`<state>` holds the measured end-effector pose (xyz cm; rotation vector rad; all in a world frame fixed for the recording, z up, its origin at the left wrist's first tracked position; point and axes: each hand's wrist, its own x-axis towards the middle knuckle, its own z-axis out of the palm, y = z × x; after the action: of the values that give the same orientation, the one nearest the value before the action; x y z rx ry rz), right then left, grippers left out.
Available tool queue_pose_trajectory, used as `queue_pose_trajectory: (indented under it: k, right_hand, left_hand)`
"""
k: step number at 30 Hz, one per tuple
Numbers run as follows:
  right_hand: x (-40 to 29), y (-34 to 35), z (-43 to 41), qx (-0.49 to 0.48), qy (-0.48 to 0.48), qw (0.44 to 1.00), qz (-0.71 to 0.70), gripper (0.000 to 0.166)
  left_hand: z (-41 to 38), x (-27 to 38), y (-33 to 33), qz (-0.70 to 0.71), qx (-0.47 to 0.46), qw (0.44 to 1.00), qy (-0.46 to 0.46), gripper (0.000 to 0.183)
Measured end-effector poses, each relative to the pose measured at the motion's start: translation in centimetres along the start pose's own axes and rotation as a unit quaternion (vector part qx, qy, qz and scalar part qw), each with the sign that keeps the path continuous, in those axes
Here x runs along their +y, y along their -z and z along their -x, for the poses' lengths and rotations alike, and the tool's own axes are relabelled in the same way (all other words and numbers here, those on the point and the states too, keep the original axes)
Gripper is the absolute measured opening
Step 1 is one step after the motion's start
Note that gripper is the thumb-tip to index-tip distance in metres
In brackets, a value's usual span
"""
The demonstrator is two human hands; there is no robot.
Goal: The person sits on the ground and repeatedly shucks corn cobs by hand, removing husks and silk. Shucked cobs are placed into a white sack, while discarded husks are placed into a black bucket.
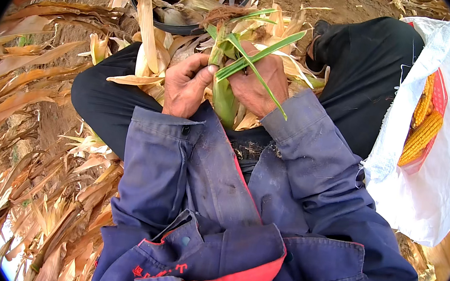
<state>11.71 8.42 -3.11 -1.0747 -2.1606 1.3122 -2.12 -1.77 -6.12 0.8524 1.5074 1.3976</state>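
Note:
Between my legs I hold an ear of corn in its green husk (224, 103), its brown silk (226, 15) pointing away from me. The thumb and fingers of my left hand (188, 83) pinch the husk from the left, near its middle. From the right, my right hand (258, 84) grips the same husk, its fingers partly hidden behind green husk leaves (259, 59). Those leaves stick out loosely across the back of that hand. No kernels show on this ear.
A black bucket (171, 28) with ears in dry husks stands beyond my hands. On my right, a white woven sack (443, 198) gapes around bare yellow corn ears (421, 138). Dry corn stalks and leaves (36, 81) cover the ground at left. Loose husks lie between my legs.

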Motion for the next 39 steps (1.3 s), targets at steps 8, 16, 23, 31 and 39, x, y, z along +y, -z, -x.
queue_pose_trajectory:
  k: [8, 16, 23, 31, 39]
  right_hand:
    - [-0.7, 0.5, 0.2, 0.043, 0.051, 0.997, -0.045, 0.022]
    - [-0.3, 1.1, -0.3, 0.041, 0.099, 0.994, 0.009, 0.021]
    - [0.5, 0.1, 0.6, 0.048, 0.108, 0.993, -0.022, 0.028]
    - [0.2, -1.0, 1.1, 0.110, 0.028, 0.993, -0.008, 0.021]
    - [0.9, 0.3, -0.1, 0.176, -0.069, 0.977, -0.098, 0.025]
  left_hand:
    - [-0.5, 0.9, -0.5, -0.105, 0.006, 0.994, -0.009, 0.023]
    - [-2.2, 3.9, -0.7, -0.329, -0.054, 0.938, -0.090, 0.013]
    - [-0.5, 2.4, -1.8, -0.347, 0.037, 0.907, -0.235, 0.012]
    - [-0.6, 2.2, -2.6, -0.379, 0.068, 0.873, -0.300, 0.007]
    - [0.4, -0.1, -0.6, -0.004, 0.222, 0.974, -0.051, 0.016]
